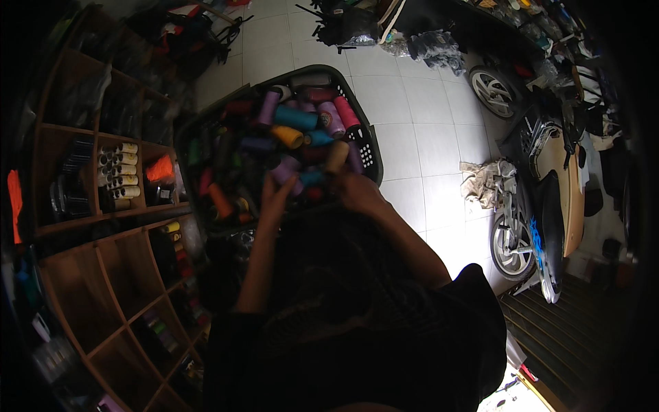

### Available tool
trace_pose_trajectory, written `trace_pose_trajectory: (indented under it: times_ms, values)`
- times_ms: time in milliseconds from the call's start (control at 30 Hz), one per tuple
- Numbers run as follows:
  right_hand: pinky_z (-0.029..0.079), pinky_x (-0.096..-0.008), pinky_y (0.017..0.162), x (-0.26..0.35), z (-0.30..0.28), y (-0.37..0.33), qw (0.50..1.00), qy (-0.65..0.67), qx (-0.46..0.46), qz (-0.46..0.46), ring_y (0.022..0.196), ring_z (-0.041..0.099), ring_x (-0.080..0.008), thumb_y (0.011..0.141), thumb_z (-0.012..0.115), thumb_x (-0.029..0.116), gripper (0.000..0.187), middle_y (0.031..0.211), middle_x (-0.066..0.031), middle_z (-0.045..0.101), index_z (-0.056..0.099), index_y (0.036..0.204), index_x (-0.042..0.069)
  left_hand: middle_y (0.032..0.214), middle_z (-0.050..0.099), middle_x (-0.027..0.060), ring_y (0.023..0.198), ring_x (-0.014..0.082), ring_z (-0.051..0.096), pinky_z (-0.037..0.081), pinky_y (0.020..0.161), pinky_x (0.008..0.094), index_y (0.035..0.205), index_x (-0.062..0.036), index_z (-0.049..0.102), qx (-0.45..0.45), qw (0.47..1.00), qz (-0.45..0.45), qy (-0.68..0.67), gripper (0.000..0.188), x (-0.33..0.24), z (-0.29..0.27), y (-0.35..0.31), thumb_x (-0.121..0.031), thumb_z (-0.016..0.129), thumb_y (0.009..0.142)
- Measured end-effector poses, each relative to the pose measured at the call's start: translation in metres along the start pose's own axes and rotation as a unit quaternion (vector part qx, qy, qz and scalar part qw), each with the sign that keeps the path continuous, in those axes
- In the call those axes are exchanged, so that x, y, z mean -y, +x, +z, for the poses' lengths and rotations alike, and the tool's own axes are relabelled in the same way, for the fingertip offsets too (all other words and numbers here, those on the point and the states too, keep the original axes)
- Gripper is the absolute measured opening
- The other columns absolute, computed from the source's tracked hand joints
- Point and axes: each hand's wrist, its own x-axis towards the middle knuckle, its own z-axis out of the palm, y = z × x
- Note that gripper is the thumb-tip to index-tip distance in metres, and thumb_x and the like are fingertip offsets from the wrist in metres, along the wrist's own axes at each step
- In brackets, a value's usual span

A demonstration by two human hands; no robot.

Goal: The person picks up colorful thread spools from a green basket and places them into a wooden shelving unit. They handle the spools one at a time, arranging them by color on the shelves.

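basket (376, 154), dark and full of coloured thread spools (296, 118), sits before the person. the right hand (357, 193) is closed round the lower end of a beige spool (337, 156); the left hand (276, 195) has fingers at a purple spool (284, 168), whether gripping i cannot tell. wooden shelves (127, 323) stand left.

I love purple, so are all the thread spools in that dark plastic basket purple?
No, the dark plastic basket also holds a yellow cylindrical thread spool and a pink spool.
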Motion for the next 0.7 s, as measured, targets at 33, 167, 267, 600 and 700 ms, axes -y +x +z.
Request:
trace_pose_trajectory:
  times_ms: [33, 167, 267, 600, 700]
  values:
    - [0.055, -0.0468, 0.084, -0.015, 0.01, 0.007, 0.997, -0.065, 0.038, 0.024, 0.093, 0.07, -0.0367, 0.086, 0.062, 0.027, 0.034, 0.097, -0.0234, 0.071, 0.069, 0.106, 0.0, 0.125, 0.059, 0.0099, 0.114, 0.0189, 0.059, 0.047, 0.096, 0.0333, 0.135, -0.0033, 0.047, -0.006, 1.0, 0.012, 0.023, 0.048, -0.001, -0.002, -0.002, -0.02, 0.067, 0.094]
    - [0.055, -0.0479, 0.086, -0.058, 0.04, 0.035, 0.982, -0.132, 0.127, 0.044, 0.094, 0.071, -0.0362, 0.083, 0.061, 0.031, 0.035, 0.099, -0.0222, 0.072, 0.072, 0.097, 0.0, 0.122, 0.06, 0.01, 0.113, 0.0186, 0.059, 0.047, 0.096, 0.0329, 0.133, -0.0018, 0.049, -0.03, 0.994, 0.06, 0.088, 0.045, 0.012, -0.011, -0.007, -0.02, 0.066, 0.095]
    - [0.056, -0.0432, 0.075, -0.065, 0.042, 0.051, 0.972, -0.148, 0.182, -0.018, 0.084, 0.072, -0.0313, 0.09, 0.061, 0.028, 0.03, 0.089, -0.0187, 0.072, 0.072, 0.098, 0.001, 0.118, 0.062, 0.0102, 0.111, 0.0187, 0.06, 0.048, 0.094, 0.0323, 0.132, -0.0011, 0.049, -0.056, 0.998, 0.02, 0.023, 0.045, 0.016, -0.014, -0.008, -0.023, 0.064, 0.096]
    - [0.056, -0.0428, 0.074, -0.055, 0.029, 0.091, 0.967, -0.152, 0.19, -0.08, 0.084, 0.072, -0.0311, 0.089, 0.063, 0.027, 0.029, 0.089, -0.0184, 0.072, 0.072, 0.097, 0.001, 0.103, 0.063, 0.0119, 0.092, 0.0251, 0.063, 0.053, 0.084, 0.0408, 0.132, -0.0029, 0.044, 0.032, 0.92, -0.108, -0.376, 0.047, 0.043, -0.034, -0.011, -0.035, 0.054, 0.1]
    - [0.056, -0.0427, 0.074, -0.054, 0.028, 0.094, 0.967, -0.153, 0.185, -0.079, 0.084, 0.072, -0.031, 0.089, 0.063, 0.027, 0.028, 0.089, -0.0184, 0.072, 0.072, 0.097, 0.001, 0.102, 0.063, 0.0118, 0.09, 0.0261, 0.063, 0.052, 0.083, 0.0413, 0.132, -0.0036, 0.044, 0.044, 0.926, -0.099, -0.362, 0.047, 0.045, -0.035, -0.013, -0.037, 0.054, 0.099]
